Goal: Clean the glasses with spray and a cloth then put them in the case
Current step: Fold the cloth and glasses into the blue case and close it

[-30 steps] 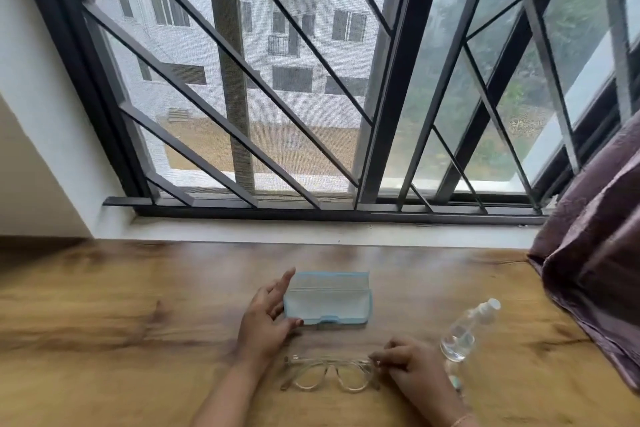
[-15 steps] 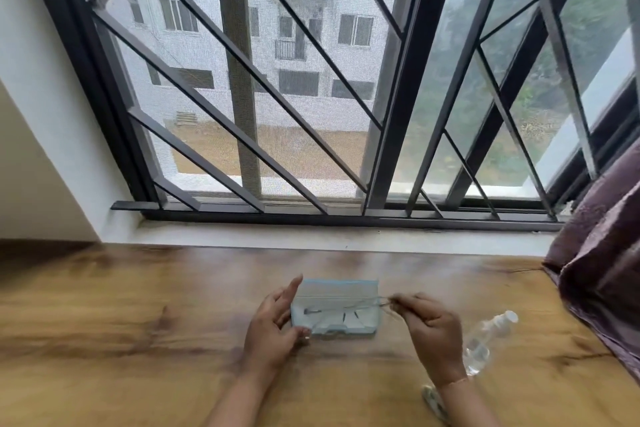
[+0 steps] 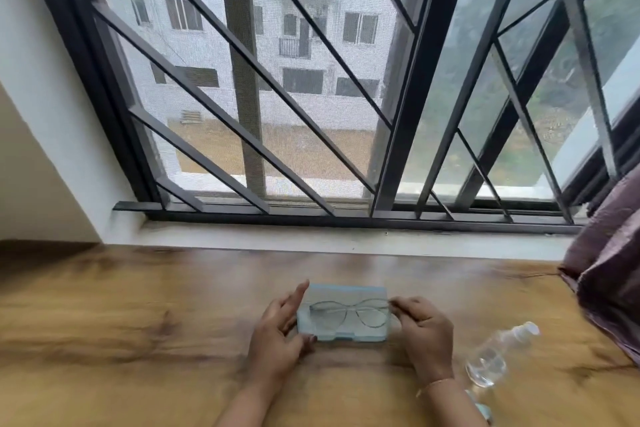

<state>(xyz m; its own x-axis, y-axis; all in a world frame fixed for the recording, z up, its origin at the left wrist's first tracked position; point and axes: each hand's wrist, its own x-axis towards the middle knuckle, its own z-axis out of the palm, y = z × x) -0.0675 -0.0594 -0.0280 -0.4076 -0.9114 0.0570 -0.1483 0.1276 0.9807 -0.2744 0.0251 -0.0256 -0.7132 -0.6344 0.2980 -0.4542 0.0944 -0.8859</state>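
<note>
A wide window (image 3: 311,80) fills most of the view, its dark metal frame crossed by a grille (image 3: 242,55) of slanted and upright bars, with fine mesh behind the left panes. Through it show a pale multi-storey building (image 3: 311,28) and hazy green trees (image 3: 519,55) in flat, overcast daylight. A white sill (image 3: 346,239) runs below, meeting a white wall (image 3: 41,114) on the left. Nearest is a brown wood-grain surface (image 3: 138,322); a purple curtain (image 3: 609,270) hangs at the right edge.

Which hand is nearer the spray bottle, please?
Right. The right hand is just left of the bottle; the left hand is beyond the case.
</note>
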